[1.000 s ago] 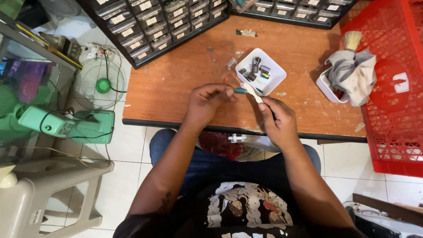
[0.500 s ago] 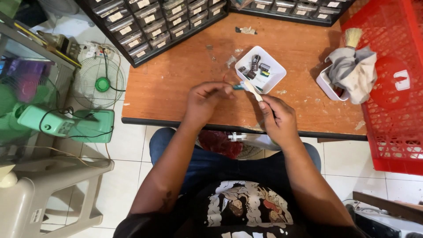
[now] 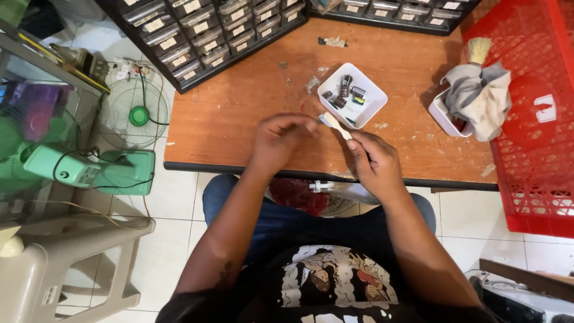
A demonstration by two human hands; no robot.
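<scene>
My right hand [image 3: 375, 162] grips a thin pale tool [image 3: 336, 125], like tweezers, that points up and left toward a small white square tray [image 3: 372, 90]. The tray holds several small dark electronic parts [image 3: 345, 90]. My left hand [image 3: 281, 140] is closed with its fingertips pinched at the tool's tip; what they pinch is too small to tell. Both hands hover over the near edge of a worn brown wooden table [image 3: 239, 107].
Black small-parts drawer cabinets [image 3: 197, 30] line the table's back. A red plastic crate [image 3: 532, 107] stands at the right. A grey rag and a brush lie in a white dish [image 3: 478, 96]. A green fan [image 3: 84, 167] and a grey stool [image 3: 66, 263] stand on the tiled floor at left.
Both hands stay at the same spot before the tray. The fingers shift slightly around the tool's tip.
</scene>
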